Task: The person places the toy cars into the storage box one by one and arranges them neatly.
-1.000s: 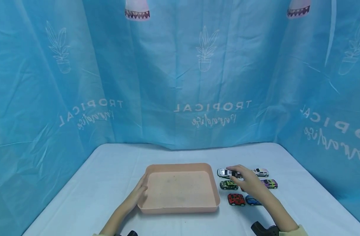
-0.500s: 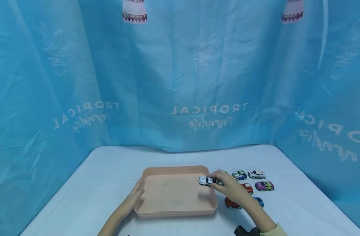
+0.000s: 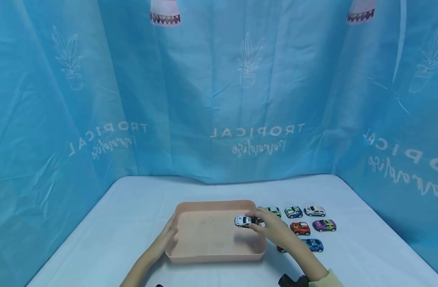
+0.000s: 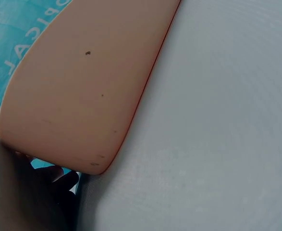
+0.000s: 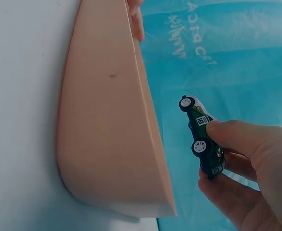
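Observation:
In the head view my right hand (image 3: pixel 274 228) pinches a white and dark toy car (image 3: pixel 243 221) over the right part of a shallow, light pink tray (image 3: pixel 215 259). The right wrist view shows the toy car (image 5: pixel 198 127) between thumb and fingertips, its wheels turned toward the camera and green on its side. My left hand (image 3: pixel 164 239) holds the tray's left wall, the thumb over the rim. In the left wrist view, that hand (image 4: pixel 11 187) is partly cut off and dark beside the tray's outer wall (image 4: pixel 92 96).
Right of the tray, several toy cars stand in loose rows, among them a white one (image 3: pixel 315 211), a purple one (image 3: pixel 324 225), a red one (image 3: pixel 300 228) and a blue one (image 3: pixel 313 244). My right forearm hides others. A blue curtain (image 3: pixel 190 99) surrounds the white table (image 3: pixel 140 195).
My right hand has lifted the white and dark toy car from the back row and carried it left over the tray. My left hand has stayed at the tray's left side.

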A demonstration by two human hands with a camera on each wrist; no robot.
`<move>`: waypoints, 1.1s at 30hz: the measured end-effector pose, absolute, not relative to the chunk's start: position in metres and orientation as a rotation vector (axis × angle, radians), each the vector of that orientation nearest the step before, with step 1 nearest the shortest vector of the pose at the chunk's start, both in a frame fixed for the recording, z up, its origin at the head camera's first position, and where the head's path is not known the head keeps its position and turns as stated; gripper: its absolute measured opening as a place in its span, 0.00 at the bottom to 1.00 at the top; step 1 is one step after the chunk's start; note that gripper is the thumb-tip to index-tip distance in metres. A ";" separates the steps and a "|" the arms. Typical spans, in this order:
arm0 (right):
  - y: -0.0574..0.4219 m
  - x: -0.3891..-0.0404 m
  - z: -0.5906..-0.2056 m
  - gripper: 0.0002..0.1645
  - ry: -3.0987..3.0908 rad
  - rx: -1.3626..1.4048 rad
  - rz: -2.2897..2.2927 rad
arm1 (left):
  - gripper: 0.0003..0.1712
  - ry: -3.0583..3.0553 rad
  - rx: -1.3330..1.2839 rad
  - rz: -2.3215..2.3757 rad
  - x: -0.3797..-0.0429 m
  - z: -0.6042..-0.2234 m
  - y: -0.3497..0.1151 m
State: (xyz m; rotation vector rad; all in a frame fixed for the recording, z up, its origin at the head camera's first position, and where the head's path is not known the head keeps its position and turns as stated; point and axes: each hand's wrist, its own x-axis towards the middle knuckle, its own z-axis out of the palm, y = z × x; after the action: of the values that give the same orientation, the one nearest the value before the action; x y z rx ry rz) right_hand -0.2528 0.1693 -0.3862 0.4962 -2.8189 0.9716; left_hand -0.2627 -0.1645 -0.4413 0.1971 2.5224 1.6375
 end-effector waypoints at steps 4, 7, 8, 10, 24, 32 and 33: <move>0.165 -0.254 -0.386 0.19 -2.820 0.502 0.969 | 0.37 2.537 0.178 1.623 -0.265 -0.441 -0.164; 0.163 -0.254 -0.388 0.19 -2.814 0.526 0.981 | 0.38 2.556 0.161 1.609 -0.265 -0.441 -0.165; 0.162 -0.254 -0.388 0.19 -2.813 0.538 0.986 | 0.38 2.561 0.156 1.605 -0.265 -0.441 -0.165; 0.161 -0.255 -0.390 0.19 -2.818 0.561 0.997 | 0.38 2.566 0.147 1.594 -0.264 -0.441 -0.165; 0.146 -0.262 -0.392 0.19 -2.800 0.677 0.959 | 0.38 2.588 0.159 1.582 -0.263 -0.441 -0.163; 0.125 -0.269 -0.400 0.17 -2.759 0.818 0.919 | 0.36 2.545 0.231 1.646 -0.261 -0.441 -0.162; 0.122 -0.269 -0.402 0.17 -2.766 0.824 0.918 | 0.37 2.552 0.214 1.635 -0.261 -0.441 -0.162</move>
State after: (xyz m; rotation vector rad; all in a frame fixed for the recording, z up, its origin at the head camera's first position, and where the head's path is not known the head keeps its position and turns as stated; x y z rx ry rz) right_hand -0.2695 0.1224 -0.4017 0.8240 -2.7662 0.9184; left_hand -0.2606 -0.1624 -0.4413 0.2138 2.5521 1.6351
